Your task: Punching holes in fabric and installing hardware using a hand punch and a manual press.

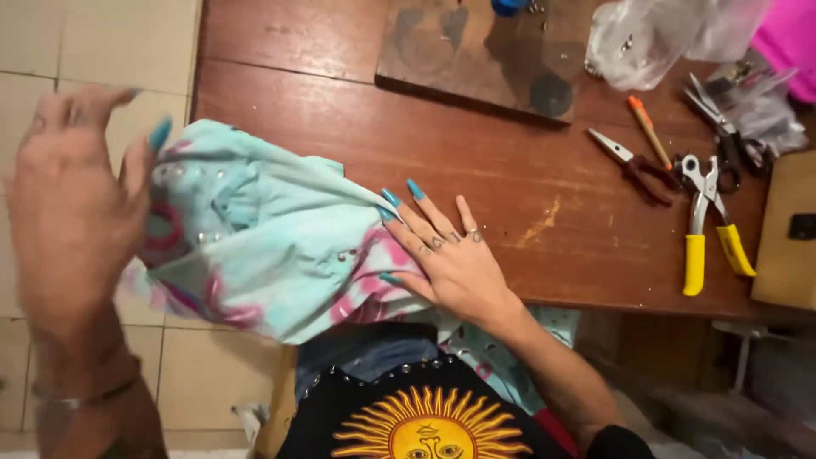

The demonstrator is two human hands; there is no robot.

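Head view: the right hand (450,255) lies flat, its grip spread, fingers pressed down on a pale turquoise garment (272,255) with pink tie-dye marks and small metal studs. The cloth lies directly under and to the left of that grip, on the near left corner of the wooden desk (510,170), with part of it hanging over the desk's near edge towards the person's lap. Its long axis runs from the right hand's grip leftwards to the left hand (72,204).

The left hand is raised and blurred, at the far left end of the garment; its grip looks spread, fingers open, and whether it touches the cloth cannot be told. The right hand is plainly the one in contact.

To the right of the right grip, well apart, lie yellow-handled pliers (710,229), red-handled scissors (637,166) and an orange-tipped tool (648,127). Beyond them is a clear plastic bag (646,42), and beyond the fingertips a dark wooden board (484,51).
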